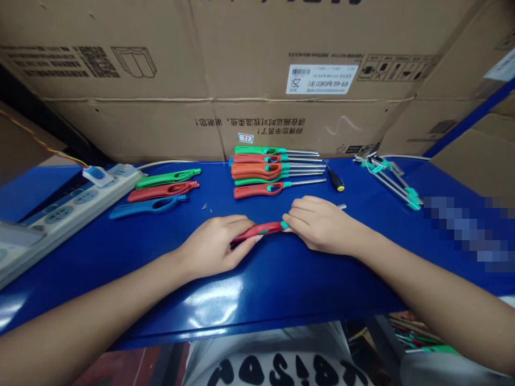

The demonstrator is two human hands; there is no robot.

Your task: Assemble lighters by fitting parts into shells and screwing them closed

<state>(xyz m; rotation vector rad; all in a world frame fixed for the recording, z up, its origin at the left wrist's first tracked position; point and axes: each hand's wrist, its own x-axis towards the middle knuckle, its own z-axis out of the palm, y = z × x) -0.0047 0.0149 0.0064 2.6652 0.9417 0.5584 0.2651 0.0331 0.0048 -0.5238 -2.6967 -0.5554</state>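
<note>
A red long-neck lighter (261,230) with a green collar lies on the blue table (249,289), held at both ends. My left hand (215,244) grips its red handle. My right hand (319,222) covers the green collar and the metal tube, whose tip (341,206) sticks out past the fingers. Just beyond lies a stack of finished lighters (269,171), green, orange and red, with metal tubes pointing right.
Three handle shells, green (167,178), red (163,191) and blue (147,206), lie at the left by a white power strip (76,201). A screwdriver (336,179) and loose metal tubes with green collars (388,179) sit at the right. Cardboard boxes (241,80) wall the back.
</note>
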